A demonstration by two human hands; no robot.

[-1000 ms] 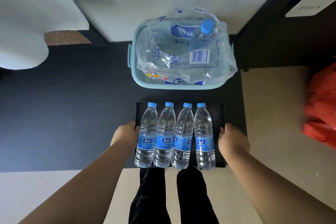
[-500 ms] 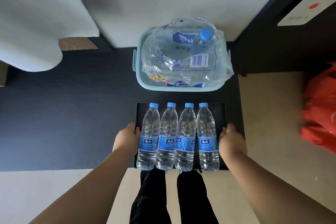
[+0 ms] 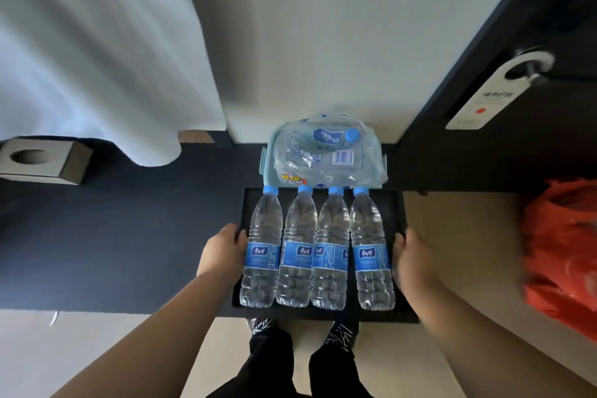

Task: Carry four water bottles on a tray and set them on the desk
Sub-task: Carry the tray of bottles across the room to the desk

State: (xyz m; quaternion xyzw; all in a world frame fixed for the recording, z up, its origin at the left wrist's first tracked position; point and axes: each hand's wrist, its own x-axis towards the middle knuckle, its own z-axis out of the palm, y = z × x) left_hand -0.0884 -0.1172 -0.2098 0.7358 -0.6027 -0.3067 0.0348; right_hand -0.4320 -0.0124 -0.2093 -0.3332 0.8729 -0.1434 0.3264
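A black rectangular tray (image 3: pixel 395 203) is held level in front of me, above the floor. Several clear water bottles with blue caps and blue labels lie side by side on it, caps pointing away from me: the leftmost bottle (image 3: pixel 261 252), two middle ones (image 3: pixel 298 252) (image 3: pixel 331 255), and the rightmost (image 3: pixel 371 252). My left hand (image 3: pixel 223 250) grips the tray's left edge and my right hand (image 3: pixel 412 258) grips its right edge, thumbs over the rim.
A pale green tub (image 3: pixel 265 158) with a torn plastic bottle pack (image 3: pixel 326 152) stands on dark carpet beyond the tray. A tissue box (image 3: pixel 42 161) and white bedding (image 3: pixel 90 52) are at left. A dark door with a hanger sign (image 3: pixel 484 100) and an orange bag (image 3: pixel 562 252) are at right.
The tray with the bottles has risen toward me and now overlaps the tub's near edge. The view has tilted up, showing the door handle, the sign and the tissue box.
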